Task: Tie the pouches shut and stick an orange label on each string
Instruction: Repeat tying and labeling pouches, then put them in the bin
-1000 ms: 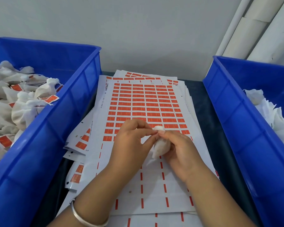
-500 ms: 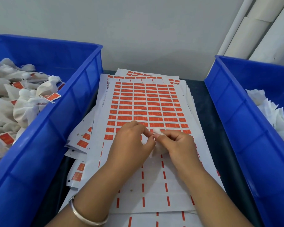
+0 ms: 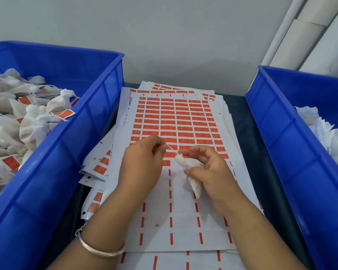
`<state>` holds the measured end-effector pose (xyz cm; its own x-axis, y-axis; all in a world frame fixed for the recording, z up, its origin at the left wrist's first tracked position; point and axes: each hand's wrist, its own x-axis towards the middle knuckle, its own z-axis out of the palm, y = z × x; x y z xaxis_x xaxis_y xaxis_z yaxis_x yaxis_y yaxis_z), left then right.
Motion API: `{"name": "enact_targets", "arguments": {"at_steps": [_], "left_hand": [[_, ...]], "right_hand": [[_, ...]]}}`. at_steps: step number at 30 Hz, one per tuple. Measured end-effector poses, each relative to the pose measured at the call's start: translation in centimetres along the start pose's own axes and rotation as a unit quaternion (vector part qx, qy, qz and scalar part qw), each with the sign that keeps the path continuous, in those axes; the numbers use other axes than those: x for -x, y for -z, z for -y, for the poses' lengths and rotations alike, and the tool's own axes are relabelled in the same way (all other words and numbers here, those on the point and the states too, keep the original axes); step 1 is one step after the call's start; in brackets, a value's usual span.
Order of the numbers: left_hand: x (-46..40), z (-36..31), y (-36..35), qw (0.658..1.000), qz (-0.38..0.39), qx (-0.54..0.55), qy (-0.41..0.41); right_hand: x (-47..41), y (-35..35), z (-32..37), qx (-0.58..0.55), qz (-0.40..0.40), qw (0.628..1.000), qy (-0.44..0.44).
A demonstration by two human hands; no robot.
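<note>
We see blue bins, a white sheet gridded with orange labels. White pouch, silver bangle. Worktop dark.

A small white fabric pouch hangs tilted above the top label sheet, its gathered neck up and left, with a thin string drawn taut from the neck. The sheet lies mid-counter; orange labels fill its far half, the near half peeled bare.

Packing workstation: two blue bins of white pouches flank stacked label sheets on a dark surface.
</note>
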<state>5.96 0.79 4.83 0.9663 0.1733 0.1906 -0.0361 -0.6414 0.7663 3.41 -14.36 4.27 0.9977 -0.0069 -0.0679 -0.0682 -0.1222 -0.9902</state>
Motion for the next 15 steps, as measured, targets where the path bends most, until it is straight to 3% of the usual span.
{"name": "enact_targets", "arguments": {"at_steps": [5, 9, 15], "left_hand": [[-0.5, 0.2, 0.4, 0.998, -0.05, 0.014, 0.019], [-0.4, 0.2, 0.9, 0.998, -0.024, 0.055, 0.007], [0.4, -1.0, 1.1, 0.994, 0.029, 0.074, -0.081]], "right_hand": [[0.1, -0.1, 0.2, 0.029, 0.1, 0.994, -0.017], [0.3, 0.2, 0.6, 0.02, 0.175, 0.984, -0.018], [0.3, 0.3, 0.6, -0.087, 0.158, 0.983, -0.026]]}}
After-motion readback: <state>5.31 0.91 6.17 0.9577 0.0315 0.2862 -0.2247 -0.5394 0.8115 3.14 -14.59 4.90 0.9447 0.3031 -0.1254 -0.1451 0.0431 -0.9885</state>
